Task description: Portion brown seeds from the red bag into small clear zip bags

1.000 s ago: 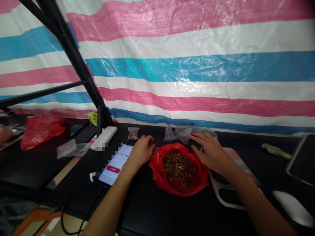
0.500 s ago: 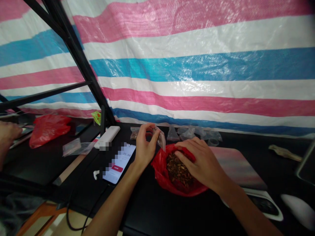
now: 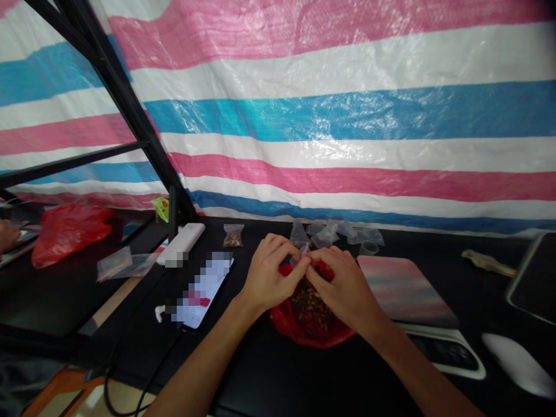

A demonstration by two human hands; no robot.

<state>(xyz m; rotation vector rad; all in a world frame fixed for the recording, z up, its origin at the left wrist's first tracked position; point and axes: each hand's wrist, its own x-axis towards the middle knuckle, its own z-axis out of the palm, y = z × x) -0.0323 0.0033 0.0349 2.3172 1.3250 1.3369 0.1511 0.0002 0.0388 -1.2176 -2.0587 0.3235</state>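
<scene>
A red plastic bag (image 3: pixel 284 325) stands with its mouth rolled open, full of small brown dried pieces (image 3: pixel 310 304). Over it, my left hand (image 3: pixel 269 275) pinches a small clear plastic bag (image 3: pixel 303 260) between thumb and fingers. My right hand (image 3: pixel 351 289) meets it there, its thumb and fingertips closed at the same small bag. Fingers cover most of that bag, so what it contains is hidden. Behind my left hand lies a filled zip bag (image 3: pixel 233 236) of brown bits.
Clear bags (image 3: pixel 328 233) lie along the back beside a clear ring (image 3: pixel 369 249). A phone (image 3: pixel 204 292), a white power bank (image 3: pixel 181 244) and an earbud (image 3: pixel 160 313) are left. Right are a scale (image 3: pixel 447 347), a grey-pink panel (image 3: pixel 403 289) and a mouse (image 3: pixel 519 365).
My right hand has lifted from the brown pieces to the small clear bag. My left hand has brought that bag right and nearer, over the red bag. The view has shifted slightly.
</scene>
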